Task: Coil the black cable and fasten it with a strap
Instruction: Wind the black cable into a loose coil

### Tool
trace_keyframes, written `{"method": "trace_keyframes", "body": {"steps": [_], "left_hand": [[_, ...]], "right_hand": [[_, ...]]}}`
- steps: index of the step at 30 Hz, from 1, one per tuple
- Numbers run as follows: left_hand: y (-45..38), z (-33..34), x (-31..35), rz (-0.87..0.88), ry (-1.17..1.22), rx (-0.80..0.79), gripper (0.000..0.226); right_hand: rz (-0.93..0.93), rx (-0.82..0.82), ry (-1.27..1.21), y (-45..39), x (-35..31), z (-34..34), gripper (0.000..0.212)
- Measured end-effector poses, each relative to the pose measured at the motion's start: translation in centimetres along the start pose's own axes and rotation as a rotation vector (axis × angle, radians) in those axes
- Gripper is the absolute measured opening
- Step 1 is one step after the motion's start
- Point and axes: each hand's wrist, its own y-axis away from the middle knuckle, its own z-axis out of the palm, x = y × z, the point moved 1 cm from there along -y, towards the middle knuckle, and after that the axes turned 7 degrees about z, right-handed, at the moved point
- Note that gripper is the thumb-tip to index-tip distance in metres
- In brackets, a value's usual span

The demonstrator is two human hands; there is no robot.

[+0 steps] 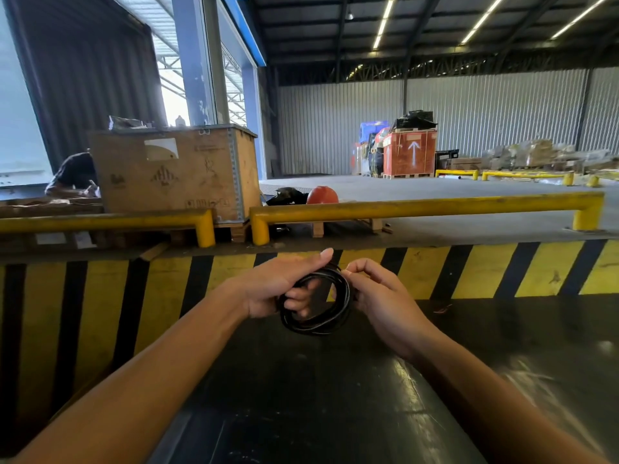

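Observation:
The black cable (321, 324) is wound into a small round coil of several loops, held up in front of me between both hands. My left hand (278, 286) has its fingers curled through the coil's left side, thumb stretched over the top. My right hand (382, 296) pinches the coil's right edge with bent fingers. I see no strap; anything under the fingers is hidden.
A glossy black surface (335, 390) lies below my arms. A yellow-and-black striped wall (485, 269) rises just ahead, topped by yellow guard rails (418, 207). Beyond stand a wooden crate (174, 172), a red crate (410, 152) and a crouching person (73, 174) at far left.

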Motion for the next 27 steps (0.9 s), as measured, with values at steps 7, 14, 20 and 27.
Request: {"method": "trace_keyframes", "body": {"steps": [7, 14, 20, 27], "left_hand": [[-1.1, 0.2, -0.2, 0.109, -0.011, 0.403, 0.049], [-1.3, 0.7, -0.8, 0.084, -0.061, 0.337, 0.051], [-1.4, 1.2, -0.9, 0.056, -0.162, 0.268, 0.049], [-1.3, 1.4, -0.9, 0.074, -0.253, 0.254, 0.049]], "right_hand": [[0.010, 0.113, 0.105, 0.1, 1.4, 0.5, 0.026], [-0.127, 0.299, 0.440, -0.6, 1.1, -0.6, 0.070], [-0.234, 0.267, 0.656, -0.3, 0.9, -0.6, 0.086], [-0.352, 0.334, 0.821, 0.2, -0.3, -1.2, 0.078]]}}
